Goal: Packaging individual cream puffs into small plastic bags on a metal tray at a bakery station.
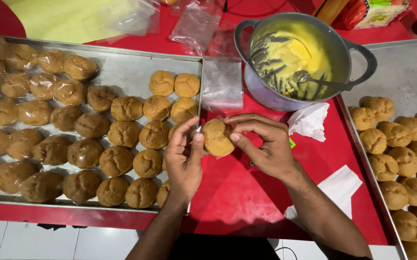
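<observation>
Bun (217, 137), round, golden-brown, cracked on top, perhaps inside clear wrap, pinched between left hand (184, 161) and right hand (265, 144) grips

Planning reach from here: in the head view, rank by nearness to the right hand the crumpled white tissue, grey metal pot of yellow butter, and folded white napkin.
From the right hand:
1. Crumpled white tissue, just right of the hand.
2. Folded white napkin, lower right, beside the forearm.
3. Grey metal pot, above the hand.

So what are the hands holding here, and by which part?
Both hands hold one round brown bun over the red table: left hand fingertips on its left edge, right hand fingertips on its right and top edge.
</observation>
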